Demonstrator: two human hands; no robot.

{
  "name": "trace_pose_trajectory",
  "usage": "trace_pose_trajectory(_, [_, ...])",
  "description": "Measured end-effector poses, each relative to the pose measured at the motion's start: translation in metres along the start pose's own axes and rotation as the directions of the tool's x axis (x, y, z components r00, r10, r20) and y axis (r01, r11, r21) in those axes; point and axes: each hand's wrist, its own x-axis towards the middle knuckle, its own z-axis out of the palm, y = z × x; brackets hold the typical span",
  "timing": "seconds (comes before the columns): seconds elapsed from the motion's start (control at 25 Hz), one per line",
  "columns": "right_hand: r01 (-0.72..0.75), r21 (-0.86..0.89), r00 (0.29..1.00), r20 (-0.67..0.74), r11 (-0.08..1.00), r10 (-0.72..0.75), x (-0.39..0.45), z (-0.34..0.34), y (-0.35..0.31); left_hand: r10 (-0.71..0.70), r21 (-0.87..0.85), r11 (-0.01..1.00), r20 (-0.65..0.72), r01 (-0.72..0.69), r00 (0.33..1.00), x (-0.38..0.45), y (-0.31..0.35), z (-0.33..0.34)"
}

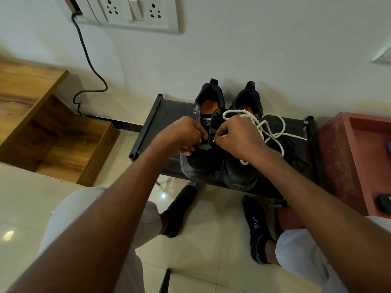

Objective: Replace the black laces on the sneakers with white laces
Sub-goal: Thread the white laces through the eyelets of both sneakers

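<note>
Black sneakers [220, 166] with orange insoles [209, 107]; white lace [273, 127]; black rack [148, 125]; red box [342, 157].

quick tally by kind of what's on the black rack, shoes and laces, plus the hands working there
sneakers: 2
white laces: 1
black laces: 1 loose heap
hands: 2, left hand, right hand
total: 6

Two dark sneakers [220, 144] stand side by side, a loose white lace [268, 127] looped across them.
</note>
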Motion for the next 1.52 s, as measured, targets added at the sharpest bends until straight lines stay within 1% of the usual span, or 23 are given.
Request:
trace_pose_trajectory(0.2, [-0.048, 0.069, 0.999, -0.016, 0.996, 0.049, -0.003, 0.005, 0.0, 0.007, -0.009, 1.0, -0.022, -0.007, 1.0, -0.002, 0.001, 0.001])
trace_pose_trajectory(0.4, [-0.111, 0.08, 0.982, -0.144, 0.991, 0.122, -0.011, 0.019, -0.009, -0.031, -0.085, 0.996, -0.033, 0.028, 0.999, -0.004, 0.003, 0.007])
trace_pose_trajectory(0.48, [-0.159, 0.101, 0.971, -0.166, 0.982, 0.174, -0.013, 0.026, -0.012, -0.032, -0.076, 0.997, -0.02, 0.031, 0.999, -0.006, 0.004, 0.008])
trace_pose_trajectory(0.56, [-0.175, 0.109, 0.97, -0.153, 0.979, 0.19, -0.014, 0.027, -0.013, -0.029, -0.04, 0.999, -0.003, 0.029, 1.0, -0.008, 0.005, 0.009])
trace_pose_trajectory(0.72, [-0.141, 0.122, 0.989, -0.036, 0.982, 0.147, -0.012, 0.016, -0.011, -0.045, -0.046, 0.998, -0.008, 0.045, 0.999, -0.006, 0.006, 0.009])
trace_pose_trajectory(0.8, [-0.151, 0.114, 0.986, -0.047, 0.982, 0.157, -0.01, 0.012, -0.008, -0.046, -0.048, 0.998, -0.01, 0.045, 0.999, -0.003, 0.005, 0.009])
trace_pose_trajectory(0.88, [-0.165, 0.071, 0.98, -0.101, 0.984, 0.172, -0.01, 0.014, -0.007, -0.048, -0.035, 0.998, -0.02, 0.047, 0.999, -0.001, 0.005, 0.009])
trace_pose_trajectory(1.0, [-0.151, 0.031, 0.98, -0.128, 0.988, 0.154, -0.013, 0.024, -0.011, -0.03, -0.037, 0.999, -0.049, 0.028, 0.998, 0.003, 0.001, 0.009])
trace_pose_trajectory(1.12, [-0.124, 0.091, 0.984, -0.119, 0.988, 0.134, -0.015, 0.026, -0.012, 0.005, -0.05, 0.999, -0.07, -0.008, 0.998, 0.006, -0.006, 0.009])
trace_pose_trajectory(1.24, [-0.051, -0.001, 0.997, -0.051, 0.999, 0.051, -0.012, 0.02, -0.011, 0.098, 0.033, 0.995, -0.091, -0.095, 0.991, 0.011, -0.011, 0.009])
trace_pose_trajectory(1.28, [-0.017, -0.028, 0.999, -0.043, 0.999, 0.016, -0.01, 0.018, -0.011, 0.123, 0.069, 0.991, -0.079, -0.117, 0.989, 0.012, -0.012, 0.007])
trace_pose_trajectory(1.36, [0.052, -0.007, 0.998, -0.017, 0.999, -0.052, -0.007, 0.013, -0.01, 0.143, 0.129, 0.982, -0.027, -0.138, 0.989, 0.014, -0.011, 0.004])
trace_pose_trajectory(1.44, [0.081, 0.014, 0.995, 0.061, 0.997, -0.082, -0.007, 0.009, -0.007, 0.153, 0.187, 0.97, 0.03, -0.156, 0.988, 0.017, -0.009, 0.002])
trace_pose_trajectory(1.52, [0.09, -0.022, 0.99, 0.108, 0.996, -0.087, -0.006, 0.007, -0.005, 0.16, 0.224, 0.959, 0.069, -0.172, 0.985, 0.019, -0.009, 0.003])
